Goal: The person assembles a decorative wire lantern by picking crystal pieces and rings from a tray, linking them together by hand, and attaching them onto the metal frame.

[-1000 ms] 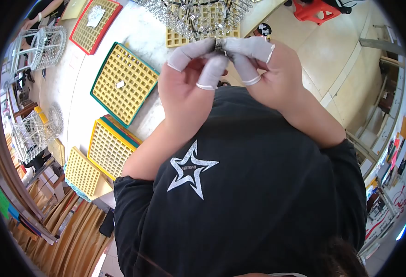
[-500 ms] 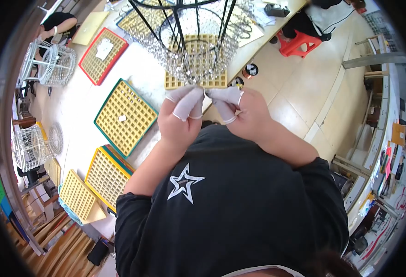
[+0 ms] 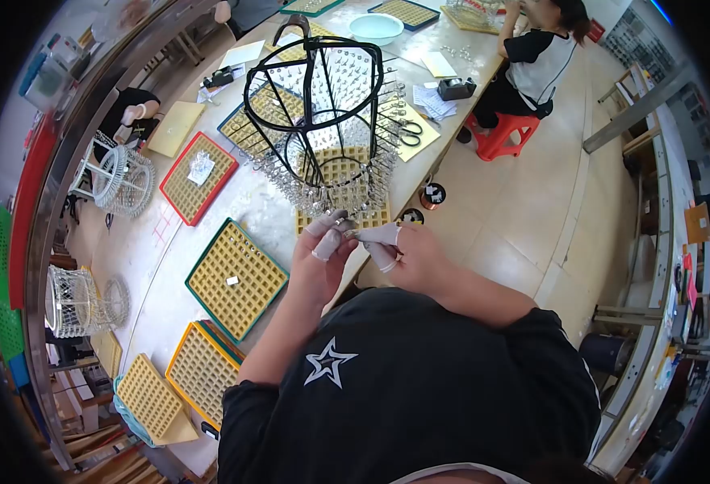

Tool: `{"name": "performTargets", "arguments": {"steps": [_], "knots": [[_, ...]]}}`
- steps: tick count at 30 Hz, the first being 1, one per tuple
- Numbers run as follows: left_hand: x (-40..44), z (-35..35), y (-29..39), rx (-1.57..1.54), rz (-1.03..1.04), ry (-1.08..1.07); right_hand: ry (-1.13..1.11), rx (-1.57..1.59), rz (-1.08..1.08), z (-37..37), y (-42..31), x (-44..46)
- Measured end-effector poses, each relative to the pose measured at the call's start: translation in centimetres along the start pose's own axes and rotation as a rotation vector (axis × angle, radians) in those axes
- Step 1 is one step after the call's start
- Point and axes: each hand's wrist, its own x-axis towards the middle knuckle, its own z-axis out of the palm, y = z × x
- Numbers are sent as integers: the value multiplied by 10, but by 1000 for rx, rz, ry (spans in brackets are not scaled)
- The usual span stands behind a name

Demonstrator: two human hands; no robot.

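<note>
My left hand (image 3: 320, 260), with white finger cots, is closed in a pinch at the near edge of a black wire rack (image 3: 313, 89). Facing it, my right hand (image 3: 407, 254) pinches too, its fingertips meeting the left ones. A small silvery piece (image 3: 341, 222) shows at the left fingertips; its exact kind is too small to tell. What the right fingers hold is hidden. Many small shiny metal pieces (image 3: 290, 184) hang around the rack, which has a hook on top. Beneath the rack lies a yellow gridded tray (image 3: 377, 216).
To the left lie a green-edged gridded tray (image 3: 226, 302), a red-edged tray (image 3: 179, 184) and a yellow-edged tray (image 3: 202, 375). Scissors (image 3: 409, 133) rest beyond the rack. Another person (image 3: 532, 68) sits on a red stool (image 3: 507, 137) at the right. White wire racks (image 3: 125, 184) stand at far left.
The view has tilted up, so the rack, trays and hands sit lower and more of the table's far end shows. My hands stay together near the rack; the left fingers have shifted, showing a silvery piece.
</note>
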Motion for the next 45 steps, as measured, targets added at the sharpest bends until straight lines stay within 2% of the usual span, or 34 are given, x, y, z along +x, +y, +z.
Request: {"name": "performTargets", "arguments": {"steps": [2, 11, 13, 14, 15, 16, 17, 18, 20, 22, 24, 26, 29, 31, 34, 35, 36, 37, 38, 40, 43, 44, 45], "knots": [[1, 0, -1, -52, -68, -11, 20, 4, -26, -3, -4, 1], [-3, -3, -1, 22, 9, -4, 29, 35, 21, -5, -4, 1], [-1, -38, -6, 144, 80, 92, 32, 49, 30, -5, 0, 1], [6, -81, -16, 366, 174, 187, 34, 71, 49, -4, 3, 0], [10, -122, -24, 728, 277, 303, 34, 49, 45, -6, 4, 0], [7, -146, -23, 1078, 244, 510, 26, 37, 47, -8, 4, 1], [5, -192, -33, 1446, 228, 622, 2, 63, 49, -10, 3, 2], [-4, -231, -43, 1821, 178, 712, 21, 123, 82, -7, 6, 1], [-15, -239, -50, 2007, -197, 835, 63, 226, 100, -1, 11, 1], [-11, -259, -69, 2085, -258, 899, 56, 310, 131, -1, 6, 2], [-3, -237, -59, 2051, -481, 821, 41, 316, 137, -1, 9, 2], [-2, -238, -61, 2070, -503, 815, 37, 297, 125, -3, 10, 3], [-10, -251, -64, 2062, -495, 666, 56, 328, 117, -2, 9, 5], [-30, -247, -65, 2119, -545, 420, 38, 316, 117, -3, 9, 7], [-55, -238, -67, 1983, -529, 316, 16, 296, 136, -8, 9, 9], [-55, -251, -68, 1738, -466, 416, 7, 286, 150, -9, 9, 9], [-53, -263, -72, 1578, -333, 583, 7, 286, 161, -9, 11, 9], [-45, -278, -73, 1499, -279, 657, 19, 294, 139, -8, 12, 9], [-38, -293, -72, 1517, -84, 667, 32, 300, 114, -8, 12, 9], [-26, -288, -56, 1729, 180, 638, 32, 312, 133, -7, 11, 8], [-7, -305, -53, 1852, 116, 605, 70, 269, 108, -8, 11, 9], [-2, -297, -49, 1924, -151, 640, 44, 244, 157, -10, 16, 7], [1, -313, -55, 1890, -27, 615, 60, 196, 125, -11, 18, 7]]}}
